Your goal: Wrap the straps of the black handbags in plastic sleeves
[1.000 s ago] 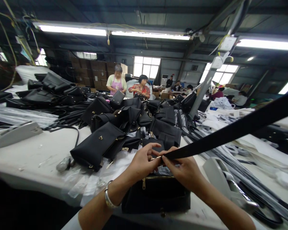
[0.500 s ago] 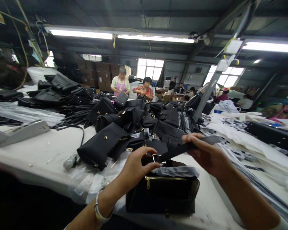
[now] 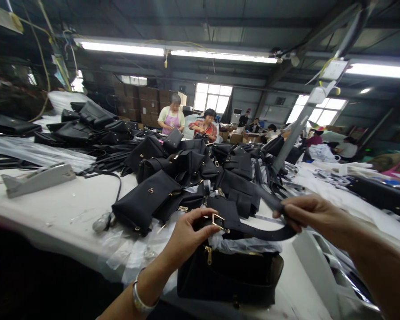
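Well, our L hand pinches the buckle above the bag. Strap runs rightward, our R hand gripping it.

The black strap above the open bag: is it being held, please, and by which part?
The left hand pinches its gold buckle; the right hand grips the black strap further along.

Smooth, matt blk leather-like mat'l is seen on the open bag & the strap above it. Polished gold-tone metal is shown by the buckle & zip pull. Crinkled, translucent plastic wrap is set along the bag's top; L of it, shiny silver-tone metal is shown by a bangle.
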A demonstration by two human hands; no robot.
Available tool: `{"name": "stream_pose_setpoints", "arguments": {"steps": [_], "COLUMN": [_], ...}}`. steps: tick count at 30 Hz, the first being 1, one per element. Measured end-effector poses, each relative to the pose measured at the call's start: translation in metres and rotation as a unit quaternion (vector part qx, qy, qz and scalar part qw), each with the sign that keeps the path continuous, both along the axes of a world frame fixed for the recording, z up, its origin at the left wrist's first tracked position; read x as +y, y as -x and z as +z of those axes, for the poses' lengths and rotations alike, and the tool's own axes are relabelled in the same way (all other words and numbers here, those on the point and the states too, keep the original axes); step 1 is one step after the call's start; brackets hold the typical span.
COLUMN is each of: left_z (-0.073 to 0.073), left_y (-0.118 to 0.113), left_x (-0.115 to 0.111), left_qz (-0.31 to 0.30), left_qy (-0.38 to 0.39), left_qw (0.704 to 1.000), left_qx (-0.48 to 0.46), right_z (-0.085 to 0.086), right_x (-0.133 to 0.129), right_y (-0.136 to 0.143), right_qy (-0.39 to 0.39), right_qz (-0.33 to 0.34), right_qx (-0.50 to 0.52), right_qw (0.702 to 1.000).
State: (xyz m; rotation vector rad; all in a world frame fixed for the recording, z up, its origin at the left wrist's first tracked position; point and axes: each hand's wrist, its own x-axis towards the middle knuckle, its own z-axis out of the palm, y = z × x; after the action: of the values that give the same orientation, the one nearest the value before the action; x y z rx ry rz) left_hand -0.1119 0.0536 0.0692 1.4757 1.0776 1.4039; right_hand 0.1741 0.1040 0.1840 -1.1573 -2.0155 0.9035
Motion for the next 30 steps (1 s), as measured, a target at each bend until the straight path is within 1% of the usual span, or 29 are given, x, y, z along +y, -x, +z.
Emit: {"name": "stream_pose_setpoints", "arguments": {"steps": [1,3,6,9,14,15,16,17,18,20,21,22,24,26,30], "left_z": [0.0,0.001,0.004,0.006,0.003,0.003,0.002,0.002,0.002,0.001,0.001,0.001,0.001,-0.001,-0.007], "left_y": [0.0,-0.002,-0.005,-0.008,-0.014,-0.015,-0.016,-0.016,-0.017,-0.016,-0.015,-0.013,-0.009,-0.003,0.009], "left_x": [0.0,-0.002,-0.004,-0.005,-0.006,-0.005,-0.005,-0.005,-0.005,-0.005,-0.005,-0.005,-0.007,-0.009,-0.012], "left_qz": [0.001,0.004,0.009,0.006,-0.018,-0.024,-0.026,-0.022,-0.012,0.015,0.023,0.024,0.011,0.0,0.016], "left_qy": [-0.002,-0.007,-0.014,-0.017,-0.048,-0.06,-0.073,-0.083,-0.086,-0.079,-0.073,-0.067,-0.064,-0.059,-0.034], "left_qw": [1.0,1.0,0.999,0.999,0.996,0.995,0.994,0.993,0.993,0.993,0.994,0.994,0.995,0.996,0.996], "left_qx": [0.003,0.019,0.043,0.047,0.069,0.074,0.078,0.082,0.084,0.086,0.083,0.08,0.071,0.06,0.08], "right_z": [-0.002,-0.004,-0.006,-0.007,-0.012,-0.014,-0.016,-0.019,-0.022,-0.028,-0.031,-0.034,-0.038,-0.041,-0.043], "right_x": [-0.004,-0.01,-0.014,-0.012,-0.008,-0.009,-0.01,-0.012,-0.014,-0.02,-0.022,-0.024,-0.025,-0.023,-0.018], "right_y": [0.003,0.01,0.019,0.025,0.042,0.047,0.053,0.06,0.066,0.076,0.08,0.082,0.084,0.083,0.079], "right_qy": [0.033,0.092,0.109,0.113,0.124,0.106,0.069,0.01,-0.066,-0.217,-0.269,-0.299,-0.308,-0.296,-0.253], "right_qz": [0.024,0.068,0.076,0.088,0.143,0.153,0.156,0.151,0.137,0.104,0.095,0.095,0.116,0.133,0.115], "right_qx": [-0.07,-0.148,-0.182,-0.196,-0.221,-0.233,-0.248,-0.262,-0.272,-0.281,-0.283,-0.284,-0.29,-0.288,-0.248], "right_qw": [0.997,0.982,0.974,0.97,0.957,0.954,0.954,0.953,0.95,0.929,0.916,0.906,0.899,0.901,0.928]}}
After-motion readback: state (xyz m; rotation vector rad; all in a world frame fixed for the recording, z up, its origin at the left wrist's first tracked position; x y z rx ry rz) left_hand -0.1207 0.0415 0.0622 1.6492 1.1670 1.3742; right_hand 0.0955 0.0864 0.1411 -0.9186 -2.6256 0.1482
